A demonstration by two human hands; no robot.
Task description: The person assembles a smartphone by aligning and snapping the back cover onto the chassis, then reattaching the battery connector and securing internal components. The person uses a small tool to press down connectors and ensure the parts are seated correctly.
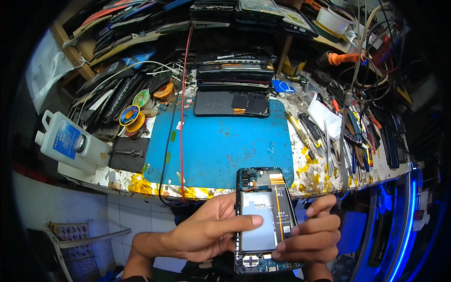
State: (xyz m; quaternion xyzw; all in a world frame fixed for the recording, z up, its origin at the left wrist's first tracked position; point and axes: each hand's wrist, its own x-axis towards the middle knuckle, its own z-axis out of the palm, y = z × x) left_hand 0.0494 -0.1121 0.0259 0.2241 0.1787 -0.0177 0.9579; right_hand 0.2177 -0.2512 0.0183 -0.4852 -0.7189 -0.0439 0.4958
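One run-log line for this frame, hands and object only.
left hand: holds opened black phone, thumb on grey battery | right hand: grips phone's right edge | place: over blue mat

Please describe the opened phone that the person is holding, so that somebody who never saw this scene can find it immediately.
Start from the big blue work mat on the cluttered bench. Just below its near edge, the left hand and right hand hold an opened smartphone between them. Unlike the closed phones stacked behind the mat, its back is off, showing a grey battery and an orange ribbon cable.
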